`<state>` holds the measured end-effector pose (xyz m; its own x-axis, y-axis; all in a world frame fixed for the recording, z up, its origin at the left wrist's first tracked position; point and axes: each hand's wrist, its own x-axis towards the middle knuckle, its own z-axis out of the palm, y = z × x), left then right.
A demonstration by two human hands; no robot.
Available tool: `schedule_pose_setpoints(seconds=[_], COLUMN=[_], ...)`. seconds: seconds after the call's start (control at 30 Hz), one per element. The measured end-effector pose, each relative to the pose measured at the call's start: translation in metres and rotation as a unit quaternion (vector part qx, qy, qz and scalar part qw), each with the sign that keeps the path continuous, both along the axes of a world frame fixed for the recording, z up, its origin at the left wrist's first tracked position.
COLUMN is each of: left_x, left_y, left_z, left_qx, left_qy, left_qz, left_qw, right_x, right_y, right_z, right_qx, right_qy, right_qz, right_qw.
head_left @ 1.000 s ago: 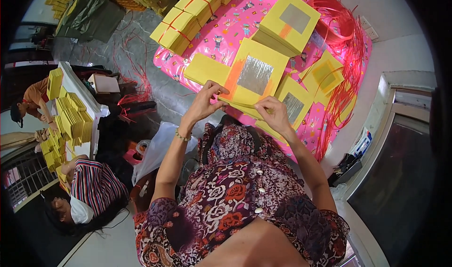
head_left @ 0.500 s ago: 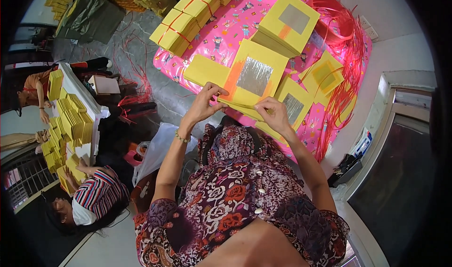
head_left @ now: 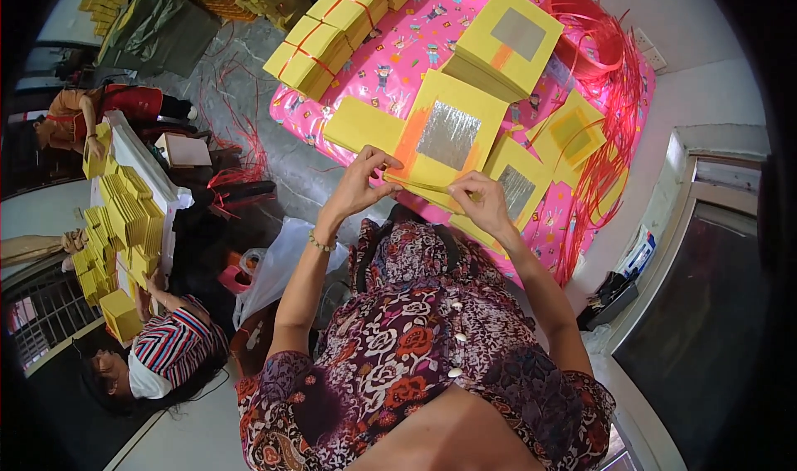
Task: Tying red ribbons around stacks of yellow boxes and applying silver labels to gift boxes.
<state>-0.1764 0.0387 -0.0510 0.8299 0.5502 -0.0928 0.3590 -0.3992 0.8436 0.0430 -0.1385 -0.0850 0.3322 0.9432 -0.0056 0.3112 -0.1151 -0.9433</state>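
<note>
Broadly, a pink printed cloth [head_left: 432,35] covered the work surface, and most of the paper lay on it. Bundles [head_left: 320,48] of yellow sheets tied with red string sat at its far left edge, and a tangle of red string [head_left: 618,97] ran down its right side. A thick yellow stack [head_left: 506,43] with a silver square on top stood farther back. Nearer, the held stack [head_left: 444,147], yellow with an orange stripe and a silver foil square, lay tilted at the near edge of the cloth, just ahead of the person's chest. A plain yellow sheet [head_left: 361,126] lay just left of it, and another foil sheet [head_left: 519,189] just right.

The left hand [head_left: 361,185] pinched the near left edge of the held stack, thumb and fingertips [head_left: 390,162] closed together on the paper. The right hand [head_left: 486,205] gripped the near right edge in the same way, fingers [head_left: 475,195] curled and clamped on the sheets. The two hands were a little apart along that edge. On the left wrist sat a thin bracelet [head_left: 320,243].
</note>
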Motion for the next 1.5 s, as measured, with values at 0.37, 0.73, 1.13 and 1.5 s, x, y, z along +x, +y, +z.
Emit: schedule_pose_setpoints(seconds=[0.37,0.73,1.13,1.5], left_x=[0.015,0.08,0.116,0.118], left_y=[-0.006,-0.04,-0.037,-0.039], left_z=[0.002,0.007,-0.027,-0.028], left_qx=[0.136,0.288,0.385,0.373], left_qy=[-0.034,-0.123,0.041,0.065], left_qz=[0.042,-0.016,-0.057,-0.058], left_qw=[0.989,0.949,0.92,0.924], right_x=[0.006,0.071,0.103,0.095], right_y=[0.003,0.062,0.105,0.137], right_z=[0.016,0.021,0.005,-0.001], right_qx=[0.009,0.051,0.06,-0.017], right_qy=[-0.064,-0.128,-0.362,-0.265], right_qz=[-0.023,-0.138,-0.14,-0.031], right_qw=[0.998,0.981,0.92,0.963])
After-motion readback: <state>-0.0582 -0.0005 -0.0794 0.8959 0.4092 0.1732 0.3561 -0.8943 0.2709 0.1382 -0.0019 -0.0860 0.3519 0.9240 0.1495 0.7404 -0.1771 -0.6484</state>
